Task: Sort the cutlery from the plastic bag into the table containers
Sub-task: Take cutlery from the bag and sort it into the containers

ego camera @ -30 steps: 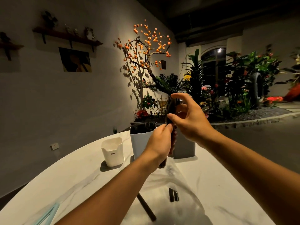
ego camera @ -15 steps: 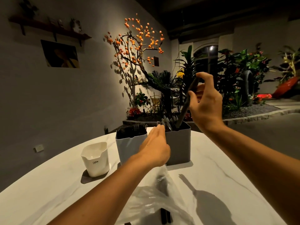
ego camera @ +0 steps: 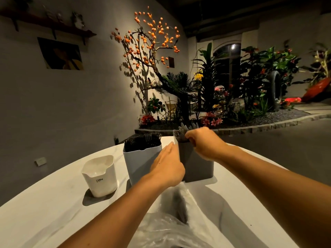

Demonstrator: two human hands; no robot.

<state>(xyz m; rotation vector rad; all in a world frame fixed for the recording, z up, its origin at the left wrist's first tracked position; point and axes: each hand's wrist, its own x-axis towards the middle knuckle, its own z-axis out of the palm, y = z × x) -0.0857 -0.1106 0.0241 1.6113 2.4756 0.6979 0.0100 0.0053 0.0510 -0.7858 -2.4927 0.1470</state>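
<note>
At centre frame I see my right hand (ego camera: 206, 144) curled over the rim of the dark grey container (ego camera: 198, 167), fingers hidden among the upright cutlery (ego camera: 184, 131); whether that grip holds a piece I cannot tell; my left hand (ego camera: 167, 165), fingers straight, lies against the container's side. The plastic bag (ego camera: 179, 226) lies crumpled at lower centre on the table (ego camera: 53, 203), a dark piece showing through it. I judge these pieces light, stiff, somewhat slick; best pinched mid-handle. The pale blue container (ego camera: 139, 161) holds forks; the white container (ego camera: 100, 176) stands left.
</note>
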